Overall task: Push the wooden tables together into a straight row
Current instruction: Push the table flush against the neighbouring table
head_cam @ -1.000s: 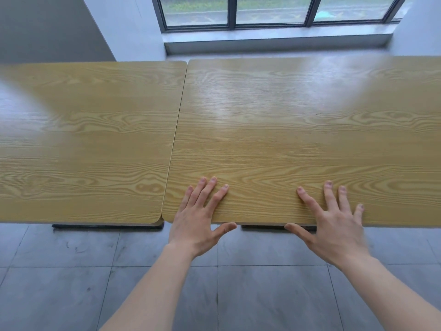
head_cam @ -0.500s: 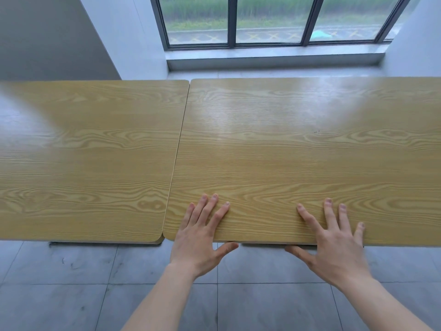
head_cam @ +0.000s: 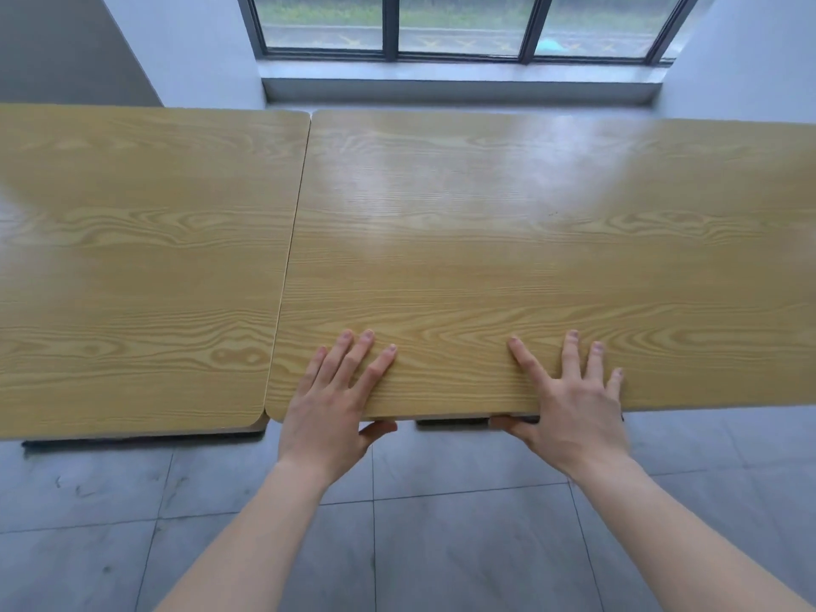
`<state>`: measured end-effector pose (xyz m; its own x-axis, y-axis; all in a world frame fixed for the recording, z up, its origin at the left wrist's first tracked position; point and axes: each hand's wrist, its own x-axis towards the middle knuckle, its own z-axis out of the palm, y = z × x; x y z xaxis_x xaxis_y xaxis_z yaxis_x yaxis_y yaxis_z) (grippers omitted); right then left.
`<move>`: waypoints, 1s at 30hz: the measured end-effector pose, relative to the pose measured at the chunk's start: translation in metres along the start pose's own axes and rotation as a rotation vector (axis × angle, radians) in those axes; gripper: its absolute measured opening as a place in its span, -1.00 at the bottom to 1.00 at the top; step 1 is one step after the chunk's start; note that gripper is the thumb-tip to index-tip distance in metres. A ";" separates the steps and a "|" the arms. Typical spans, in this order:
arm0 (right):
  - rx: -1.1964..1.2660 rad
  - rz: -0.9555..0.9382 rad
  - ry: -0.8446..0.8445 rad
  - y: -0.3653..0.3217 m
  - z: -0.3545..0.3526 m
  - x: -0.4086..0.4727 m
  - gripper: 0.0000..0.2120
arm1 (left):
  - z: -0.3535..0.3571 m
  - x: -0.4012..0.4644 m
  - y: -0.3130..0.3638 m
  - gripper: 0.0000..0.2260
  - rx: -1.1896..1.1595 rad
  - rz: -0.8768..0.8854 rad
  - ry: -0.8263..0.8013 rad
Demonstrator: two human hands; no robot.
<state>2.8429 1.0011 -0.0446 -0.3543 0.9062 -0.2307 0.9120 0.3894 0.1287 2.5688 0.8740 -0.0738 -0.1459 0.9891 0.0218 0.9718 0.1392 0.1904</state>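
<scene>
Here, grey tiled floor [head_cam: 441,523] underfoot, window [head_cam: 459,28] on the far wall. Two wooden tables side by side: right table [head_cam: 530,240] and left table [head_cam: 132,258], long edges meeting along a thin seam; near edges not quite level at the front corners. Left hand [head_cam: 329,413] and right hand [head_cam: 574,408] both grip the right table's near edge, fingers [head_cam: 362,355] spread flat on top, thumbs hooked under the edge.

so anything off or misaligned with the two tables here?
Slightly: the right table's near edge sits a bit farther from the camera than the left table's, a small step at the seam. No damage or spills.
</scene>
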 end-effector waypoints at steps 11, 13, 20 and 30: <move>0.054 -0.009 0.063 -0.031 0.008 -0.014 0.13 | -0.002 -0.003 0.003 -0.14 -0.026 0.012 -0.005; 0.058 -0.069 0.087 -0.041 0.010 -0.017 0.12 | -0.003 -0.003 0.003 -0.13 -0.035 0.016 -0.003; 0.047 -0.127 0.135 -0.062 0.012 -0.014 0.11 | -0.003 -0.004 -0.003 -0.02 0.016 0.043 -0.013; -0.118 -0.139 0.084 -0.063 -0.004 -0.004 0.03 | -0.003 -0.007 0.002 -0.13 0.035 0.043 0.059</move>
<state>2.7861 0.9733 -0.0480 -0.4953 0.8512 -0.1736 0.8246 0.5235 0.2143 2.5708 0.8671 -0.0712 -0.1136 0.9897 0.0875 0.9831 0.0992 0.1538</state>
